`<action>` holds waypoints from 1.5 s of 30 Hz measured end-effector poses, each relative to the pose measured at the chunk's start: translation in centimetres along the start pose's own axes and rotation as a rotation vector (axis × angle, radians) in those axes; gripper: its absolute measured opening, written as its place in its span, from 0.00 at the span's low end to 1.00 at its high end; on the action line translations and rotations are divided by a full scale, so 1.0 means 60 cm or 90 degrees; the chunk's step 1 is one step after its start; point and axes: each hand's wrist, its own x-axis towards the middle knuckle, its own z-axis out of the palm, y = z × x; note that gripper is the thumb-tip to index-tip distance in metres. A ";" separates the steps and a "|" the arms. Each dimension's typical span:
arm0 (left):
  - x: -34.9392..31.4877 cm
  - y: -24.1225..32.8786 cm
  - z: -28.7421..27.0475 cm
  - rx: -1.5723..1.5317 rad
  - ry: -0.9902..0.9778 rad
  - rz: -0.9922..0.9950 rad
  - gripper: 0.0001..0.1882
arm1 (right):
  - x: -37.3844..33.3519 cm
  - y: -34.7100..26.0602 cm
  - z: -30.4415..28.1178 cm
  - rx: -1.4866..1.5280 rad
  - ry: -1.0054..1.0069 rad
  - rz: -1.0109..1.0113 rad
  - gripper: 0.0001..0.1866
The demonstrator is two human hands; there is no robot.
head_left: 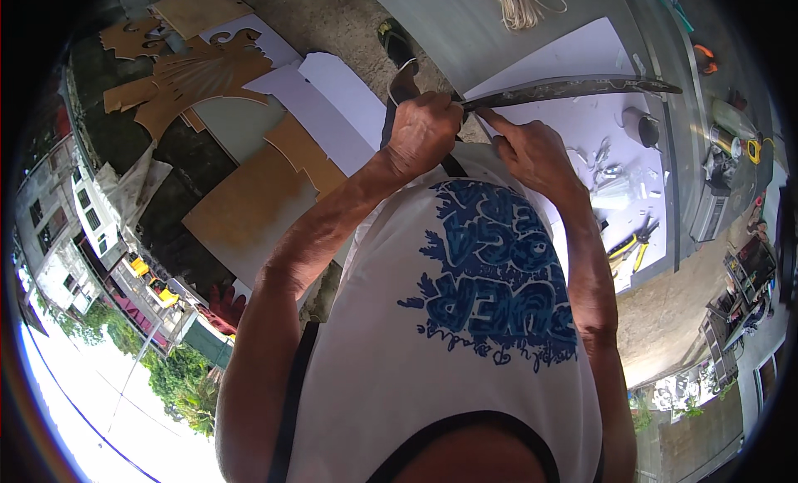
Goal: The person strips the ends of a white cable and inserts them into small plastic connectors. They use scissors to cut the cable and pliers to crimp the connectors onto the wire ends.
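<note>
A long dark machete (573, 91) with a slightly curved blade stretches away to the right over a white sheet. My left hand (426, 132) is closed around its handle end, in front of my waist. Close beside it, my right hand (532, 150) reaches its index finger out to the base of the blade, the thumb apart. The other fingers of that hand are partly curled. Under the blade lies the white sheet (532, 121) on a grey table (449, 26).
Clear scraps (611, 188), a grey cup (640, 127) and yellow-black pliers (642, 243) lie on the sheet. A bundle of pale cord (519, 7) sits at the table's far side. Brown cut-out panels (199, 76) and a large board (249, 204) cover ground at left.
</note>
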 end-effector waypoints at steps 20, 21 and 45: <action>0.007 0.001 0.015 -0.020 0.090 -0.034 0.07 | 0.055 0.003 0.023 -0.030 -0.032 -0.001 0.21; 0.007 0.001 0.015 -0.022 0.093 -0.035 0.07 | 0.055 0.000 0.021 -0.043 -0.042 0.001 0.22; 0.012 -0.001 0.008 -0.026 -0.026 -0.108 0.03 | 0.066 0.011 0.044 -0.138 -0.090 0.021 0.22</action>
